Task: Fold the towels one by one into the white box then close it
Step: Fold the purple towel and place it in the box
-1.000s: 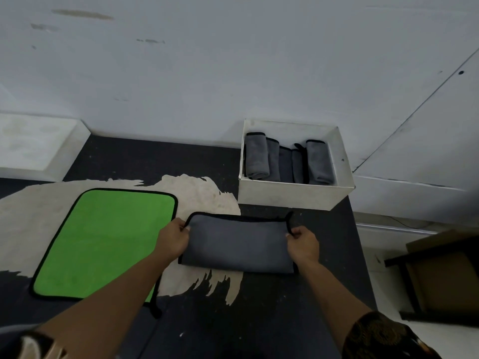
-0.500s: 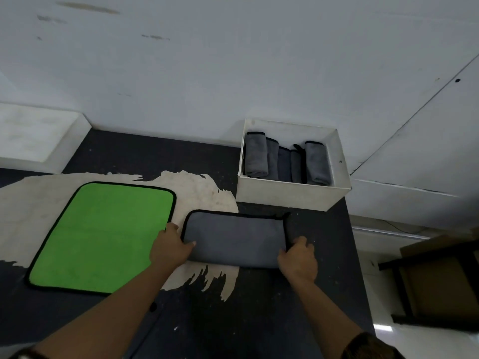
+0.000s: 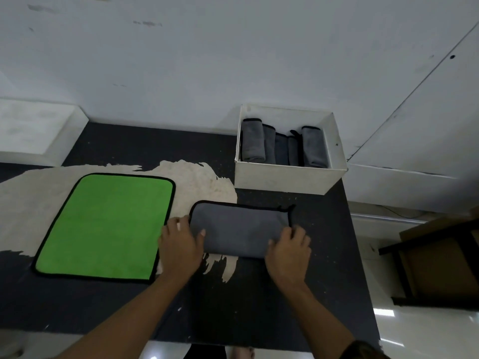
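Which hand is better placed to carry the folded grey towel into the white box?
Probably the right: the right hand holds the grey towel at its right end, directly before the white box. The left hand is farther away.

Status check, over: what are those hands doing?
Left hand, right hand: both grip the folded grey towel. White box open, green towel flat alongside. Nothing in the way.
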`<state>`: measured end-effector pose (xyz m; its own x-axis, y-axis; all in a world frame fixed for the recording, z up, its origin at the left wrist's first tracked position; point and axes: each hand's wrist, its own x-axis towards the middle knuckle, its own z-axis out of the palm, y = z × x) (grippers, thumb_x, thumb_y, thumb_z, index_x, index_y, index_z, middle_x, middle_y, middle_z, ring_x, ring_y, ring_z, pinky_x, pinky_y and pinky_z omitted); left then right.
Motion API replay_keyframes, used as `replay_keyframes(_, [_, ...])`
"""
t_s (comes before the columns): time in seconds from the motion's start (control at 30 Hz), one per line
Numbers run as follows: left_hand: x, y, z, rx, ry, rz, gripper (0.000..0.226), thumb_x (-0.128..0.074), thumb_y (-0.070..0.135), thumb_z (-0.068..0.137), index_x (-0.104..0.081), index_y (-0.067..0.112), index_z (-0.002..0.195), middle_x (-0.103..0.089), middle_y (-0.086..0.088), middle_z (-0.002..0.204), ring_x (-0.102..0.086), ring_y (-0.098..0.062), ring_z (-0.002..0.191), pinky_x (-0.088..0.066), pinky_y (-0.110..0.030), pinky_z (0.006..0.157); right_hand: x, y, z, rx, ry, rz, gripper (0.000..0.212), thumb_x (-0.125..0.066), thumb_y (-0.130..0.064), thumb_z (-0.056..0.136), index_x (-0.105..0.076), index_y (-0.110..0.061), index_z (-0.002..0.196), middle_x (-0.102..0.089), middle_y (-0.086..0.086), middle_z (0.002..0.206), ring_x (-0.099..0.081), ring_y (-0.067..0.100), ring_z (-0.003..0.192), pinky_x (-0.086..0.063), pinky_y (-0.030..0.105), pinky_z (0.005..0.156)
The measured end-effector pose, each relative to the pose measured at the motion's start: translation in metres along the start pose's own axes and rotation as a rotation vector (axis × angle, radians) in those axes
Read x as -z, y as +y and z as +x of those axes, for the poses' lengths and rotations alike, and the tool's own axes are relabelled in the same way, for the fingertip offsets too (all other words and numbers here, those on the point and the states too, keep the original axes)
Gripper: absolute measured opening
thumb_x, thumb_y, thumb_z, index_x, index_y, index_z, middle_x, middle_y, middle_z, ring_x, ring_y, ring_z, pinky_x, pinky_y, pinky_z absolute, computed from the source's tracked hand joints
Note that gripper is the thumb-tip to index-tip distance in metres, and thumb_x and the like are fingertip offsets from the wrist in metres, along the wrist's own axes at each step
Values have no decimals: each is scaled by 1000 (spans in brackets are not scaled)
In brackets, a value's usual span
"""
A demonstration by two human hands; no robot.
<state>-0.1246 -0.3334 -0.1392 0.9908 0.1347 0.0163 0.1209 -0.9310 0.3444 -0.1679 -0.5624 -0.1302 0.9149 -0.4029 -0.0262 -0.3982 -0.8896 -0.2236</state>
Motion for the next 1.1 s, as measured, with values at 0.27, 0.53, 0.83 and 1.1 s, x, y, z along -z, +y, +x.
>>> replay_keyframes(0.27, [-48,29,-6,-433,-392,234,69,-24,54,97,3,27,155,22,-8,157,5,-35,149,-10,-53,118,-42,-49,-4,330,-359,-10,65,-35,-41,102,-5,-21,156,12,14,162,11,31,150,-3,56,120])
replay_keyframes(0.53, [-48,-20,0,-315,-318,248,82,-6,71,91,10,21,154,18,-14,160,10,-33,148,-2,-52,118,-39,19,-1,229,-281,-144,73,-7,-62,98,15,-21,154,24,13,159,22,28,147,10,56,117])
replay_keyframes(0.83, [-18,0,18,89,-114,-31,43,-61,20,90,-52,3,128,-52,-22,128,-50,-41,112,-43,-50,89,-21,6,9,-195,-58,47,51,-56,-36,94,-44,-6,133,-37,24,144,-37,40,130,-32,51,106])
replay_keyframes(1.1, [-11,8,22,316,-307,-315,41,-60,9,87,-44,-2,123,-63,-24,109,-61,-37,96,-45,-36,72,9,25,40,-496,-392,285,39,-64,-35,89,-57,-6,113,-64,14,114,-61,28,92,-49,33,74])
